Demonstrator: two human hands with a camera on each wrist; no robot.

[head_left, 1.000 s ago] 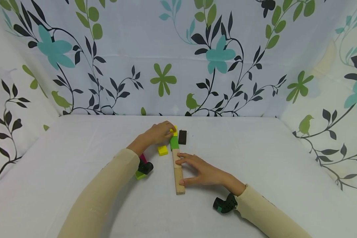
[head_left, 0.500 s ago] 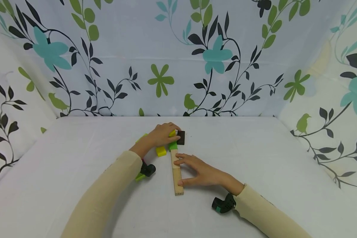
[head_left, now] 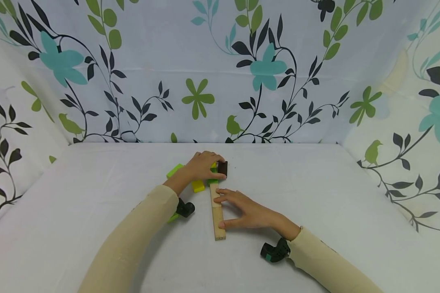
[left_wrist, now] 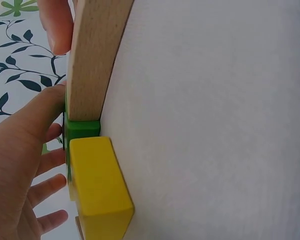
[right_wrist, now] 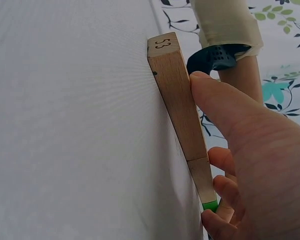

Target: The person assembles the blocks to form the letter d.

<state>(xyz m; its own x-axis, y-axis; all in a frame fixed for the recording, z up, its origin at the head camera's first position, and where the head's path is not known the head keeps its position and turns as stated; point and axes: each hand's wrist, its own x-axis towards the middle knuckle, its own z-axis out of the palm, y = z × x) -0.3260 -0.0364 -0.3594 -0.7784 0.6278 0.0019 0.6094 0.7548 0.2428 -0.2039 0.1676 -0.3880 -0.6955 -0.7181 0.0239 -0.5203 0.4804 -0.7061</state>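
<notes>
My left hand [head_left: 203, 166] reaches over the far end of a row of blocks. Its thumb and fingertips are at the near and far ends of a dark brown block [head_left: 223, 169], which lies beside the row. Partly under that hand are a green block [head_left: 213, 181] and a yellow block [head_left: 214, 165]. Two plain wooden blocks [head_left: 218, 224] continue the row toward me, the nearest stamped 53 on its end in the right wrist view. My right hand [head_left: 247, 211] rests with spread thumb and fingertips along their right side, without wrapping around them.
A loose yellow block [head_left: 198, 186] lies left of the row, close to the green one. Lime-green blocks [head_left: 173, 218] show around the left forearm, partly hidden. Black wrist devices [head_left: 275, 251] sit below both sleeves. A patterned curtain [head_left: 198, 73] stands behind the white table.
My left hand has left the yellow block at the row's far end and moved right, onto the dark brown block. The right hand has stayed beside the wooden blocks.
</notes>
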